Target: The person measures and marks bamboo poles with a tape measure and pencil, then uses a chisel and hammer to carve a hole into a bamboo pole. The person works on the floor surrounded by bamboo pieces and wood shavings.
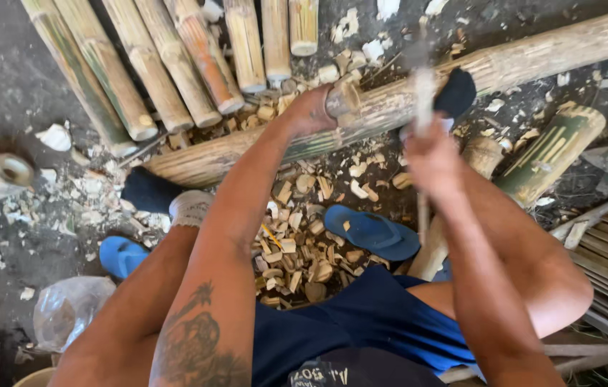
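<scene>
Across the dirt floor [17,79] lies the long bamboo pole [519,57], propped over a bed of bamboo chips [297,251]. Cut bamboo lengths [175,64] fan out toward the floor's far edge. The left hand [311,107] clamps a short bamboo piece [343,100] against the pole, grip wrapped tight. The right hand [433,154], fist shut, holds a blurred blade [424,93] over the pole. A blue sandal [372,233] lies among the chips.

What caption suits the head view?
Left hand steadies a short bamboo piece on a long pole; right hand swings a blurred blade.
</scene>
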